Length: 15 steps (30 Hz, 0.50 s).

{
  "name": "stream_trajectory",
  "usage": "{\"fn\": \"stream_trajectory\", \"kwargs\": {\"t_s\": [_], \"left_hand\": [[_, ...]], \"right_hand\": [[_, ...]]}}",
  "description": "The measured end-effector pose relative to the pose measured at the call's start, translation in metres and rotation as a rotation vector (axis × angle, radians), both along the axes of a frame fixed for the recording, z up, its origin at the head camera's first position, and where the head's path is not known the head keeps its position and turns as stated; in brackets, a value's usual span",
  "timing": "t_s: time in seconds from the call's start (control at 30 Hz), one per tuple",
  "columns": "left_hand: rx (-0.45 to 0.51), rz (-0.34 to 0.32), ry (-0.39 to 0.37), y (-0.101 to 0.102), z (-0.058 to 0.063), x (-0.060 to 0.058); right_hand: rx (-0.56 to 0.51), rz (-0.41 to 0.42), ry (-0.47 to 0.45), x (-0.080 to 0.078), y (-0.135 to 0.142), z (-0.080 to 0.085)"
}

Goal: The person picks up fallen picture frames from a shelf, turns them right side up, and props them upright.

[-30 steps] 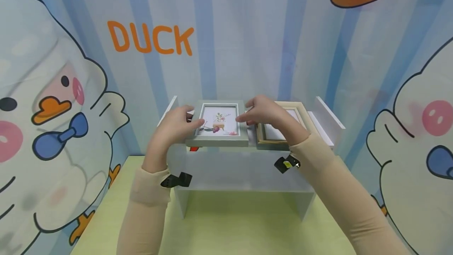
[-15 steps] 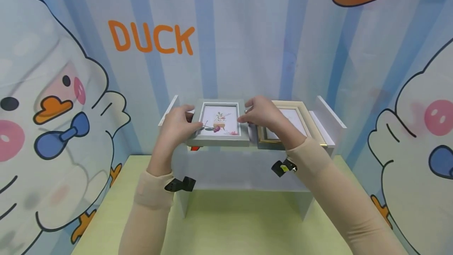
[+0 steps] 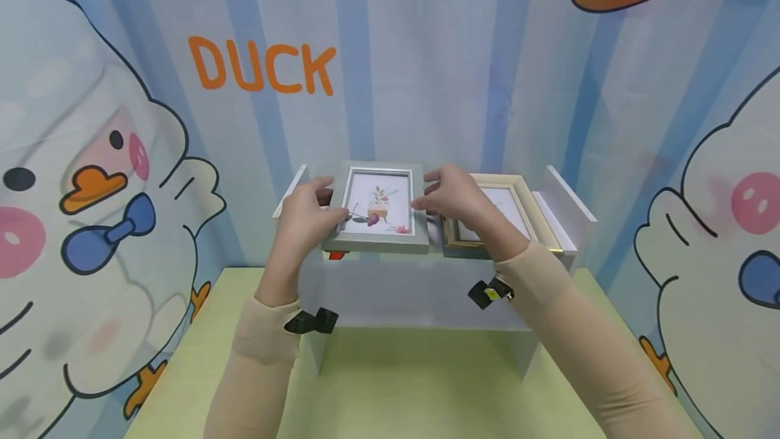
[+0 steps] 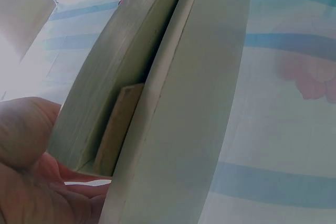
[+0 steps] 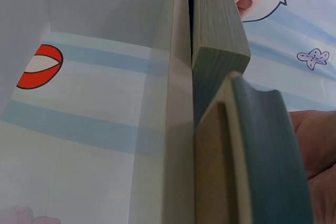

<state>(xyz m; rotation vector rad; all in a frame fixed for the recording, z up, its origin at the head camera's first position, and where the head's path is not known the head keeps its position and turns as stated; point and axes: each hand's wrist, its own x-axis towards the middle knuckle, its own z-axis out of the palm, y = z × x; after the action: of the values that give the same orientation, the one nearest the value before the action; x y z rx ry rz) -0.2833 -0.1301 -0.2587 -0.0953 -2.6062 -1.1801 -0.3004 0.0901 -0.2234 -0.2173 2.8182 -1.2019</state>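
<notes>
A grey picture frame [image 3: 380, 243] with a plant print lies face up on the white shelf [image 3: 426, 290], its far side tipped up. My left hand [image 3: 307, 215] grips its left side, thumb over the front. On the opposite side, my right hand [image 3: 453, 192] holds the right edge, thumb at the front. In the left wrist view, fingers of the left hand [image 4: 31, 177] reach beneath the frame [image 4: 105, 77], and a brown strip shows at its back. The right wrist view has the grey frame [image 5: 220, 24] beyond the nearer gold frame [image 5: 268, 145].
The gold-edged picture frame [image 3: 518, 195] lies on the shelf to the right, partly behind my right forearm. Raised side panels [image 3: 563, 208] bound the shelf. It stands on a pale yellow tabletop [image 3: 420, 385], before a striped duck curtain [image 3: 420, 73].
The grey frame's far edge has risen, tilting it slightly toward me. Both hands have shifted a little to the right and keep their places at its sides. The gold frame stays put.
</notes>
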Motion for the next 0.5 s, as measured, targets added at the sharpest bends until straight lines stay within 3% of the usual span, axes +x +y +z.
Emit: {"fn": "stream_trajectory", "kwargs": {"t_s": [0.27,0.5], "left_hand": [[0.054,0.002,0.035,-0.0009,0.0015,0.001],[0.078,-0.016,0.04,-0.0029,0.0056,0.0027]], "right_hand": [[-0.033,-0.015,0.021,0.001,0.0033,-0.0007],[-0.072,0.03,0.006,0.0033,0.0074,0.0055]]}}
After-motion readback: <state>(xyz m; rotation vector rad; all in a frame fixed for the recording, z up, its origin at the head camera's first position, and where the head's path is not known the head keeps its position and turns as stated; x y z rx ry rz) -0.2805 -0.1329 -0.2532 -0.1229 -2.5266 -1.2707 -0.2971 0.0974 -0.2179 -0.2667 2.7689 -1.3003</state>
